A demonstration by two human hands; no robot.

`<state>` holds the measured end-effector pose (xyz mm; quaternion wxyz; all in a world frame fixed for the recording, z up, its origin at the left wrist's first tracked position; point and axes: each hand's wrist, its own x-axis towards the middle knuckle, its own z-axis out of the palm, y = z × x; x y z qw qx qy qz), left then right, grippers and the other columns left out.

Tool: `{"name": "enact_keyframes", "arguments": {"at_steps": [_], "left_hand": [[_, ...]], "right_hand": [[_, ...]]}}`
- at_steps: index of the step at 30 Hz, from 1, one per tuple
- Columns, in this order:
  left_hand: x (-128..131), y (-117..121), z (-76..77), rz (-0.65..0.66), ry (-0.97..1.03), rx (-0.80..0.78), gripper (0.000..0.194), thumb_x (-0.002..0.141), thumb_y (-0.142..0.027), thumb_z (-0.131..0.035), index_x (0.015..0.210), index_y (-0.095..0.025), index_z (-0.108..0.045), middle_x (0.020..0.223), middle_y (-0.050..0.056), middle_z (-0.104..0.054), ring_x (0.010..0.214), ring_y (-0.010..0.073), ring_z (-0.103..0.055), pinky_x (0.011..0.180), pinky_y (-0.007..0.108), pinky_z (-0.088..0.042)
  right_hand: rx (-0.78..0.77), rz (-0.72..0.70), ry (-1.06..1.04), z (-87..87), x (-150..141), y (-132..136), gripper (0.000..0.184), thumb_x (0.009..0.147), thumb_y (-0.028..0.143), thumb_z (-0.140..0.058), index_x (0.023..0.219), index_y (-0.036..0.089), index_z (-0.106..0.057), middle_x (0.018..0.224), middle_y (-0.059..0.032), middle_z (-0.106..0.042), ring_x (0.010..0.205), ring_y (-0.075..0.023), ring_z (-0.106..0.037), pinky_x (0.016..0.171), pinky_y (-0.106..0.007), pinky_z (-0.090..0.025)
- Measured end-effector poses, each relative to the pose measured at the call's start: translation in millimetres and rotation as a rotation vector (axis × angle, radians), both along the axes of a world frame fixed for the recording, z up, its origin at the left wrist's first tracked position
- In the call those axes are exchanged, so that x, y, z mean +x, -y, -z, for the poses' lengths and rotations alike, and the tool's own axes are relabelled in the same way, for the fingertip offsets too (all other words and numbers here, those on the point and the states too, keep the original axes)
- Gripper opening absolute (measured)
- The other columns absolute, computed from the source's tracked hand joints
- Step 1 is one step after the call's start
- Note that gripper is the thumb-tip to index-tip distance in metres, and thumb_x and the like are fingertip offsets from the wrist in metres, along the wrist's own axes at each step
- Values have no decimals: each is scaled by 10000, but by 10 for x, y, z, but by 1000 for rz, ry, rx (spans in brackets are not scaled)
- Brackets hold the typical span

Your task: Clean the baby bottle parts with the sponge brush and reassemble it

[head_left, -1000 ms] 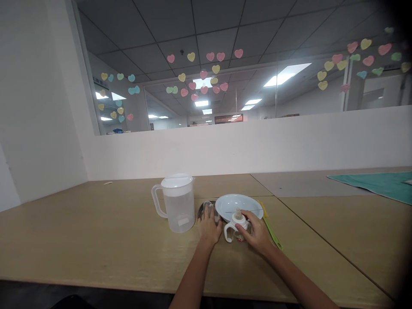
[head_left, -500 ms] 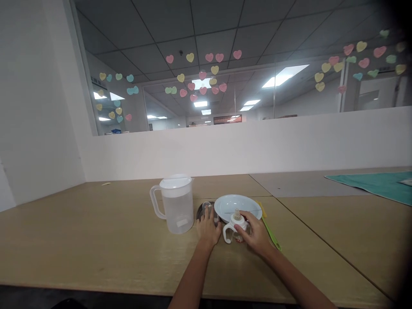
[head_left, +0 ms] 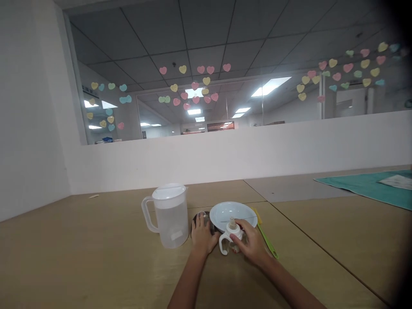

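Note:
My right hand (head_left: 252, 244) grips a clear baby bottle (head_left: 232, 231) with a white collar, curved white side handles and a pale spout, holding it upright before the white plate (head_left: 230, 207). My left hand (head_left: 202, 238) lies with fingers apart over a dark round dish (head_left: 194, 218). Its fingertips reach a clear domed piece (head_left: 201, 213) in that dish; whether they grip it is hidden. To the left stands a translucent lidded jug (head_left: 172, 219) with its handle on the left.
A green-handled brush (head_left: 268, 242) with a yellow end lies right of the plate. A teal cloth (head_left: 360, 184) with a pale sheet (head_left: 397, 181) is at the far right. A low white wall (head_left: 193, 161) under a window edges the table's back.
The whole scene has shifted down and left as my head turned. My left fingers sit slightly differently over the clear piece. The bottle stays in my right hand.

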<state>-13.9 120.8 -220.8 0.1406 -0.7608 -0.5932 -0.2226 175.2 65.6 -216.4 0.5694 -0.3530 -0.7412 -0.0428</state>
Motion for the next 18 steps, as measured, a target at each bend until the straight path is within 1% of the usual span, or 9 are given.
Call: {"name": "enact_keyframes", "arguments": {"at_steps": [2, 4, 7, 9, 11, 13, 15, 16, 18], "left_hand": [[-23, 19, -10, 15, 6, 40, 486, 766, -466, -520, 1153, -177, -579, 1375, 136, -401, 1290, 342, -278, 1058, 471, -218], [-20, 56, -16, 25, 21, 76, 451, 767, -429, -531, 1136, -172, -566, 1297, 132, -453, 1228, 322, -346, 1026, 437, -271], [35, 97, -16, -15, 58, 83, 299, 810, -311, -475, 1054, -156, -553, 1116, 113, -520, 1038, 268, -470, 902, 392, -369], [75, 103, -19, -53, 86, 94, 215, 820, -223, -432, 984, -144, -546, 1019, 104, -530, 934, 247, -492, 827, 374, -394], [90, 111, -45, -66, 135, 134, 163, 796, -167, -440, 926, -142, -535, 954, 93, -526, 887, 239, -490, 798, 368, -398], [74, 142, -111, -61, 226, 207, 106, 770, -150, -472, 866, -154, -516, 896, 75, -513, 862, 232, -486, 784, 365, -401], [49, 208, -218, -32, 372, 320, 63, 774, -173, -494, 837, -168, -492, 855, 57, -497, 849, 227, -487, 775, 366, -408], [44, 255, -279, 3, 465, 388, 68, 786, -198, -500, 847, -174, -484, 851, 51, -493, 850, 225, -491, 774, 367, -414], [74, 367, -399, 115, 666, 518, 131, 810, -255, -514, 910, -181, -474, 880, 46, -497, 866, 215, -502, 785, 360, -426]], "right_hand": [[14, 2, -12, 2, -12, -8, 288, 813, 339, -549, 1055, 183, -561, 983, -89, -650, 892, -211, -619, 760, -305, -504], [17, 1, -20, 1, -21, -11, 290, 815, 341, -546, 1056, 181, -560, 990, -93, -648, 902, -213, -617, 769, -309, -502], [3, -9, -20, -1, -26, -13, 288, 821, 337, -544, 1062, 179, -554, 993, -94, -645, 906, -211, -613, 777, -309, -499], [2, -14, -18, 4, -25, -17, 286, 821, 332, -546, 1061, 178, -552, 987, -91, -645, 901, -208, -613, 777, -306, -498], [9, -14, -17, 14, -20, -25, 288, 818, 329, -552, 1063, 178, -549, 985, -89, -644, 899, -208, -613, 777, -306, -497], [13, -11, -14, 28, -15, -35, 291, 816, 327, -558, 1066, 180, -545, 992, -88, -642, 905, -209, -611, 783, -309, -495], [12, -10, -12, 42, -12, -45, 296, 817, 323, -560, 1076, 182, -538, 1007, -89, -638, 920, -211, -606, 794, -315, -492], [10, -10, -11, 48, -13, -49, 297, 819, 321, -559, 1081, 183, -536, 1014, -89, -635, 928, -212, -603, 800, -319, -490], [5, -12, -12, 56, -19, -57, 299, 819, 318, -559, 1086, 186, -533, 1018, -88, -632, 935, -214, -600, 803, -323, -489]]}}
